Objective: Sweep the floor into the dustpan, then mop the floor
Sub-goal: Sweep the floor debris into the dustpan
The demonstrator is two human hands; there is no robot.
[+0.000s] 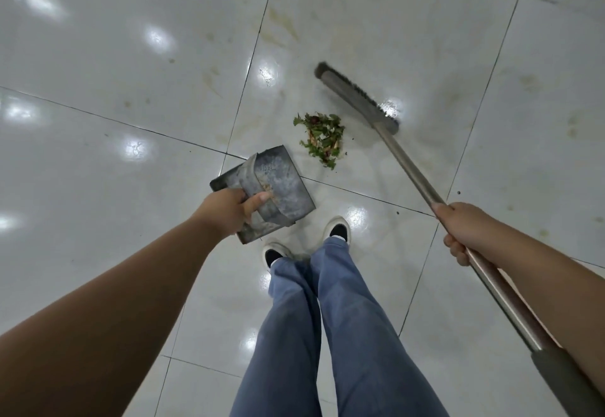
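In the head view, the sweeping step is going on, and the mopping is not yet begun. The left hand (pixel 234 208) is gripping the dustpan (pixel 268 187) by its strap handle at the centre of the frame, while the right hand (pixel 458 228) is curling around the broom (pixel 360 99) pole at the right. The debris pile (pixel 322 138) is lying on the floor (pixel 131 56) between the pan's mouth and the bristles (near both, touching neither). Next, I judge, the pan must be lowered with its edge flat and the broom drawn toward it.
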